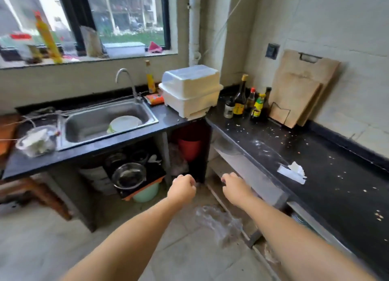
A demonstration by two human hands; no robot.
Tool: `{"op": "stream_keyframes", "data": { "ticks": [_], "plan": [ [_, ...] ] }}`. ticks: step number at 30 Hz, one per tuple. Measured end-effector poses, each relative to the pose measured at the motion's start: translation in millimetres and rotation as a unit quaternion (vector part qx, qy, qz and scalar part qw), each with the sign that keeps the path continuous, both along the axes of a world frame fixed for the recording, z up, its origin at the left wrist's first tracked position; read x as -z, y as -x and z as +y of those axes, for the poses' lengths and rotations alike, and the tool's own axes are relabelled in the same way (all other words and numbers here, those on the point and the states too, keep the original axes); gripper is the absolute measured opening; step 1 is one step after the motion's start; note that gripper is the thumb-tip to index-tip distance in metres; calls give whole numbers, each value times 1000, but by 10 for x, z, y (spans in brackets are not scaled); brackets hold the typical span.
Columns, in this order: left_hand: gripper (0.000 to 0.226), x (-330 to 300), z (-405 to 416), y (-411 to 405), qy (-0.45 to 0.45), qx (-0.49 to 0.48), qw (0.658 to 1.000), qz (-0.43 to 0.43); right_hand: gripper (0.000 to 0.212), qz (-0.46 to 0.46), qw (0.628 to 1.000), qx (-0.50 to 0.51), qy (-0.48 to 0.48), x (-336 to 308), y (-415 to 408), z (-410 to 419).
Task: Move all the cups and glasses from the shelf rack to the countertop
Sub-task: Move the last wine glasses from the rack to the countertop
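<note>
**Both hands empty, held out over the floor short of the worktop**

No cups or glasses can be made out anywhere in view; the nearest thing to a rack is the white lidded dish-drainer box (190, 91), closed, standing on the corner of the black worktop (273, 146) well beyond the fingers of both hands.

The left hand (183, 189) has its fingers curled loosely inward, pinching nothing. The right hand (235, 188) is likewise loosely curled and empty, its fingers just short of the worktop's front edge. The two hands are near each other but apart.

Beyond the left fingers, under the worktop, sits a glass bowl (128, 175). Farther up and to the left is the steel sink (88, 129) with a white plate (124, 123) in it. To the right of the right fingers a crumpled tissue (293, 171) lies on the worktop; past it stand sauce bottles (246, 101) and two leaning cutting boards (299, 87).
</note>
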State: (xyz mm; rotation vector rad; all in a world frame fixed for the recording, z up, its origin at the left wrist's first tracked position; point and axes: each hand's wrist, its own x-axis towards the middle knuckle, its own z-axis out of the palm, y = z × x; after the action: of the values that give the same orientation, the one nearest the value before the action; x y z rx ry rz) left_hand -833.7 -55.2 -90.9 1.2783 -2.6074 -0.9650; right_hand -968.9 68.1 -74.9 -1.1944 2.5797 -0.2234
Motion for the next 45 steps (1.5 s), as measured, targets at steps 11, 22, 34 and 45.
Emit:
{"op": "stream_keyframes", "data": {
  "ticks": [11, 22, 34, 45],
  "plan": [
    [32, -191, -1454, -2822, 11, -176, 984, -13, 31, 37, 976, -213, 16, -110, -2509, -2054],
    [27, -462, -2937, -4628, 30, -342, 939, 26, 28, 27, 925, -375, 57, -295, -4207, -4091],
    [28, -1067, -4796, -5895, 80, -397, 913, 54, 25, 14, 893, -433, 117, -808, -5512, -6446],
    [26, -1654, -6659, -6862, 149, -363, 915, 90, 29, -32, 896, -394, 204, -1374, -6695, -8051]
  ]
}}
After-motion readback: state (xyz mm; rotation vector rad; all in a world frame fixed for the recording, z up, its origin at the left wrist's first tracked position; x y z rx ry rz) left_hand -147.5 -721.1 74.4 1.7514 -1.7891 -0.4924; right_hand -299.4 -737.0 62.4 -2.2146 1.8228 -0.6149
